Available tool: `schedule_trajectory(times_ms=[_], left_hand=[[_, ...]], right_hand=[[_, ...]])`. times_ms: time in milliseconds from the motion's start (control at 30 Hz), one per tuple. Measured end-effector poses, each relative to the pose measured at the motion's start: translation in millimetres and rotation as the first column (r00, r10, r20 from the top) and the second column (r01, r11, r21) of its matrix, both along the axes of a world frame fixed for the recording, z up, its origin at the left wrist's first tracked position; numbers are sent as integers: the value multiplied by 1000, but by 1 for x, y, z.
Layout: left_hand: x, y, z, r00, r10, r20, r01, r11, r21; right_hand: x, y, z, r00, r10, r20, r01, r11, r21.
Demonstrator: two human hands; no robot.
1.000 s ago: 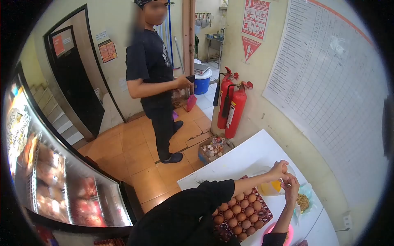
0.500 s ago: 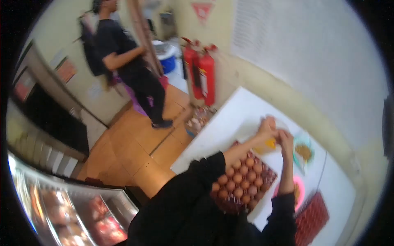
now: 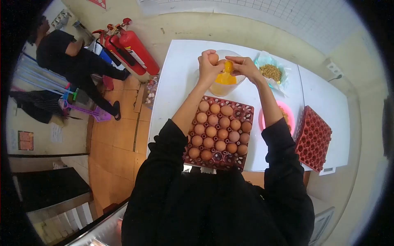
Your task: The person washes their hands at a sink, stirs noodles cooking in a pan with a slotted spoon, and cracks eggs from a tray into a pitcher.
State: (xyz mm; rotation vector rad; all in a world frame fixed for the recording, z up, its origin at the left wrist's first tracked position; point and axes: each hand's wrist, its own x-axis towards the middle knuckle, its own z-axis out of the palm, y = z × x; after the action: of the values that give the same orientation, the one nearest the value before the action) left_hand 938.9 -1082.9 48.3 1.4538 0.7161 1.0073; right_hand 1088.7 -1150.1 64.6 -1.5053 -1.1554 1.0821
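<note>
My left hand [image 3: 208, 69] is curled around a whole brown egg [image 3: 213, 59], and its fingertips meet the cracked egg in front of it. My right hand [image 3: 243, 68] pinches that cracked egg [image 3: 228, 66], where bright yellow yolk shows between the fingers. Both hands are above a clear plastic container [image 3: 220, 91] with yellow egg [image 3: 226, 78] inside. Nearer to me, a dark red egg tray [image 3: 245, 111] bears several brown eggs and a few vacant cups.
A teal-lined bowl of brown crumbs [image 3: 270, 73] and a pink bowl [image 3: 262, 119] stand right on the white table [image 3: 174, 61]. Beside them lies another red tray [image 3: 314, 139]. Fire extinguishers [image 3: 137, 51] stand at the wall; a person in black [image 3: 61, 57] is at left.
My view has swung toward the table, so the trays and container sit nearer the centre. The person in black appears farther left. My hands stay over the container, with yolk now showing between them.
</note>
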Motion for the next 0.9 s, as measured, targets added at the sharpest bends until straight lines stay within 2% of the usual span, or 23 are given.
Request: schedule_trajectory(times_ms=[67,133,167,233,267,300,333,367,433,467,500,533,567,600,633,667,700,733,767,800,833,867,900], left_hand=[[-2,3,0,999,-52,10,51,998,25],[-5,6,4,995,-83,-64,94,976,195],[-5,6,8,994,-85,-64,96,977,192],[-8,5,16,990,-56,-133,115,867,485],[-9,6,18,989,-53,-137,113,872,477],[-9,8,20,986,-70,-151,141,834,534],[-12,12,23,983,-75,-169,162,791,590],[-17,15,30,983,-45,-179,143,798,586],[-35,27,43,984,5,-180,105,798,594],[-52,43,45,980,40,-193,83,803,590],[-66,60,49,987,-26,-162,113,823,556],[-79,72,54,988,-98,-120,147,838,525],[-99,77,67,989,-86,-121,137,839,526],[-126,86,80,988,-108,-107,142,909,393],[-153,94,88,988,-126,-88,144,957,252],[-174,112,86,987,-38,-156,88,939,332],[-192,136,81,974,57,-217,39,910,412],[-206,161,71,974,67,-217,29,911,412],[-219,188,55,928,202,-314,-53,904,425],[-232,211,37,854,327,-405,-129,887,444],[-247,233,16,852,329,-408,-130,886,444],[-260,253,-6,890,268,-370,-176,948,264],[-272,265,-20,924,210,-318,-199,978,67]], right_hand=[[-1,-4,7,999,32,42,-32,999,12],[-7,-7,12,899,-47,434,-32,984,173],[-10,-8,14,900,-48,434,-30,985,170],[-20,-10,16,617,-318,719,-159,845,510],[-27,-14,20,512,-368,776,-157,849,505],[-30,-15,19,519,-355,777,-162,852,498],[-28,-14,16,612,-351,708,-90,859,504],[-33,-9,18,701,-342,626,-26,865,501],[-49,-4,30,874,-262,408,154,948,279],[-58,4,39,948,-149,280,81,967,242],[-72,15,45,955,-123,270,57,969,240],[-94,24,60,987,-73,142,40,975,220],[-115,33,68,999,-30,14,26,979,202],[-132,54,68,1000,5,9,-7,978,207],[-150,75,66,998,38,40,-46,972,229],[-168,99,61,995,71,72,-87,964,252],[-183,129,54,972,59,229,-120,957,263],[-196,155,46,924,44,379,-155,951,267],[-207,172,37,924,54,378,-164,950,265],[-217,185,27,813,-91,575,-117,942,314],[-224,193,23,644,-242,726,-80,922,378],[-229,188,26,646,-244,724,-75,923,378],[-231,167,32,688,-279,670,-108,874,475]])
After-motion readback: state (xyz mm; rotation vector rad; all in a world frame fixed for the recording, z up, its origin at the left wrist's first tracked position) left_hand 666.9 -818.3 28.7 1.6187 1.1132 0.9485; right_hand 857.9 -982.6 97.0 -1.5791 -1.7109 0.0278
